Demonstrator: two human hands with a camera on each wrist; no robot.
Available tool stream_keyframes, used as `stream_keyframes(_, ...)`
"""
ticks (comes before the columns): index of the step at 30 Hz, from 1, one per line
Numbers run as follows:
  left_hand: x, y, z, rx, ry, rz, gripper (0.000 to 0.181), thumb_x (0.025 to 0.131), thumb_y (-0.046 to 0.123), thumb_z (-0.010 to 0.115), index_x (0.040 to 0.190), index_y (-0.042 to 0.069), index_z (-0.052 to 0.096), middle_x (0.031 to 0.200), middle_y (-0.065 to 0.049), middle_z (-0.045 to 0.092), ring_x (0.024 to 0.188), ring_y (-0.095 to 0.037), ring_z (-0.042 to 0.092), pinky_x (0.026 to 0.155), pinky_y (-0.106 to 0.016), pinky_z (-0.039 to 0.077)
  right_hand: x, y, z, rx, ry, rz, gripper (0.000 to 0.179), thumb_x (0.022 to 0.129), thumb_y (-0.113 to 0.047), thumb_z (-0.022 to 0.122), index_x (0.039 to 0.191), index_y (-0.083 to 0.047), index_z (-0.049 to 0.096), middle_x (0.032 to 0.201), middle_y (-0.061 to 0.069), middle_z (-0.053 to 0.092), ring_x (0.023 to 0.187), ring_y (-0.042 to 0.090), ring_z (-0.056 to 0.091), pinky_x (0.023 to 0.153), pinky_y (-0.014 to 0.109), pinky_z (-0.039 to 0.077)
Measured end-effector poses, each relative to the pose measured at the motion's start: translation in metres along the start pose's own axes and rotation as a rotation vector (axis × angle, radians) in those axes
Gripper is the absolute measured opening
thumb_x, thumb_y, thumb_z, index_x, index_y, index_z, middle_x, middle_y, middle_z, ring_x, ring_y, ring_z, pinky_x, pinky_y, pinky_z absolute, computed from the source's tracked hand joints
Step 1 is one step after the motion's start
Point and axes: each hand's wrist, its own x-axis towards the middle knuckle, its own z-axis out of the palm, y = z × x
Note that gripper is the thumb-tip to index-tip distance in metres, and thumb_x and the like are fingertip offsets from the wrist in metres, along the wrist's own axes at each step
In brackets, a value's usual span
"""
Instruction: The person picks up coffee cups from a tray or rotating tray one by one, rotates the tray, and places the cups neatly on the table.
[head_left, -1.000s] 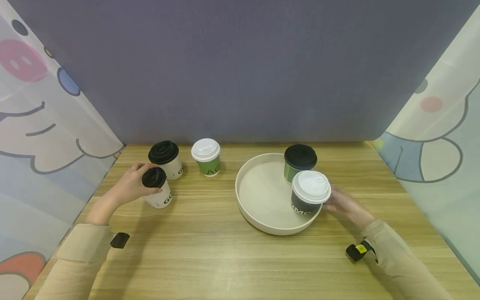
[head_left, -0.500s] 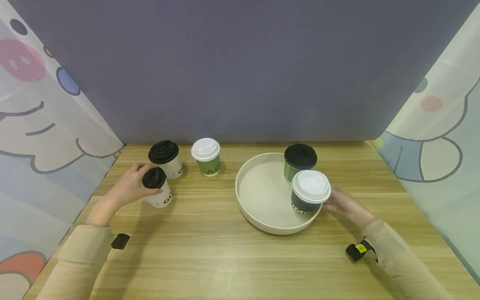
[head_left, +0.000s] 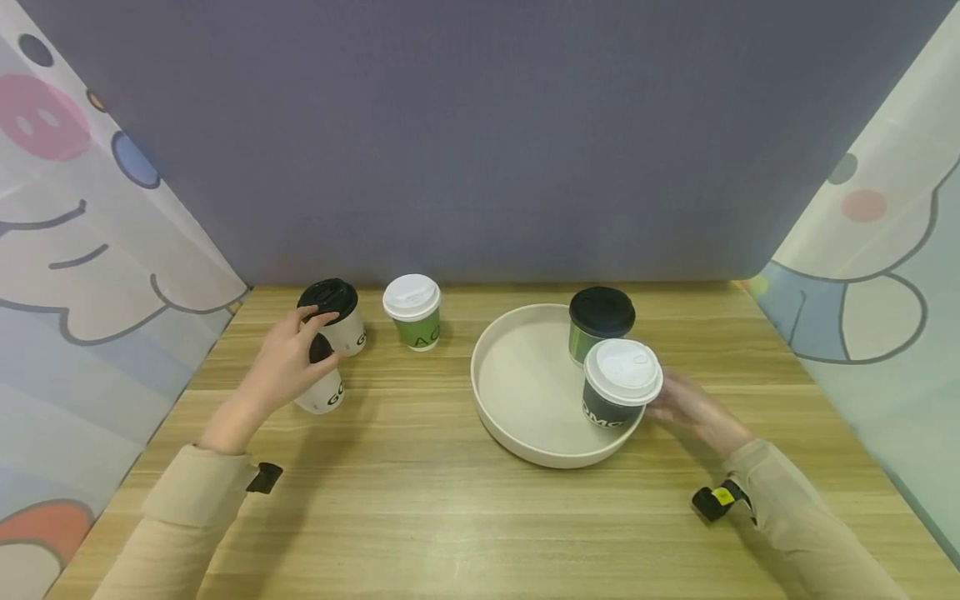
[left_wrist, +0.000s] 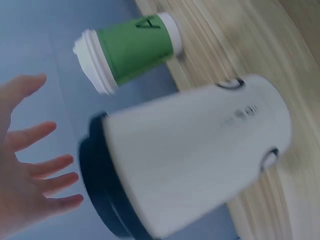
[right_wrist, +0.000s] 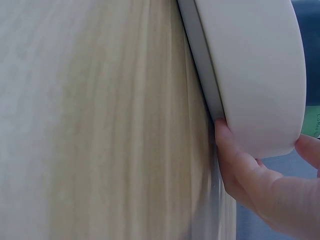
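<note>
In the head view my left hand [head_left: 281, 367] hovers with spread fingers over a white paper cup [head_left: 321, 393] with a black lid, which it partly hides. The left wrist view shows the fingers [left_wrist: 47, 167] apart from that cup's lid [left_wrist: 107, 185]. Just behind stands another white cup [head_left: 347, 333] with a black lid. My right hand [head_left: 693, 412] grips the edge of a cream round tray [head_left: 517, 379], fingers at its base and thumb at its rim in the right wrist view. Inside the tray are a dark grey cup [head_left: 611, 404] with a white lid and a green cup [head_left: 582, 345] with a black lid.
A green cup [head_left: 417, 332] with a white lid stands between the white cups and the tray, near the back of the wooden table [head_left: 420, 517]. A grey panel [head_left: 480, 150] rises behind the table, and cartoon-printed curtains [head_left: 90, 250] hang at both sides.
My left hand has let go of the near white cup's lid, spread its fingers and moved slightly up and right. The cup stays where it was. My right hand holds still at the tray.
</note>
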Motion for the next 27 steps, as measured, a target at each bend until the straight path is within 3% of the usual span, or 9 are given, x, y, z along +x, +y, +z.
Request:
stream_keyframes(3,0.005,0.013,0.002,-0.008,0.026,0.052,0.050,0.071,0.010,0.071,0.115,-0.004,0.051,0.119,-0.034,0.040,0.107,-0.048,0.039,0.086,-0.060,0.031,0.000,0.001,-0.001,0.048,-0.022,-0.008,0.018,0.092,-0.017,0.045,0.108,-0.008,0.050,0.092,0.001,0.061,0.087,0.011,0.058,0.080,0.027,0.047)
stream_keyframes(6,0.010,0.025,0.005,-0.024,0.009,0.081,0.049,0.073,0.010,0.071,0.114,-0.006,0.051,0.121,-0.032,0.041,0.112,-0.046,0.037,0.089,-0.059,0.030,0.000,0.002,-0.002,0.075,-0.047,-0.010,0.016,0.092,-0.015,0.045,0.099,-0.016,0.060,0.094,0.002,0.061,0.089,0.011,0.058,0.081,0.027,0.047)
stream_keyframes(16,0.024,0.059,0.027,-0.061,-0.042,0.186,0.048,0.073,0.014,0.070,0.115,0.000,0.052,0.121,-0.026,0.043,0.110,-0.040,0.042,0.090,-0.051,0.034,0.002,0.003,-0.002,0.038,-0.038,-0.011,0.015,0.092,-0.016,0.046,0.097,-0.017,0.060,0.094,0.002,0.061,0.088,0.011,0.058,0.081,0.027,0.047)
stream_keyframes(23,0.033,0.079,0.038,-0.076,-0.097,0.211,0.047,0.074,0.016,0.069,0.116,0.002,0.053,0.122,-0.023,0.044,0.109,-0.039,0.044,0.092,-0.051,0.034,0.003,0.003,-0.003,0.080,-0.051,-0.014,0.017,0.092,-0.014,0.046,0.098,-0.016,0.061,0.096,0.003,0.061,0.090,0.012,0.058,0.082,0.027,0.046)
stream_keyframes(27,0.036,0.089,0.047,-0.099,-0.136,0.235,0.045,0.076,0.017,0.068,0.116,0.002,0.053,0.122,-0.021,0.045,0.110,-0.036,0.044,0.093,-0.048,0.034,0.003,0.004,-0.003,0.048,-0.033,-0.005,0.015,0.091,-0.018,0.049,0.100,-0.017,0.060,0.098,0.003,0.061,0.092,0.013,0.058,0.084,0.029,0.045)
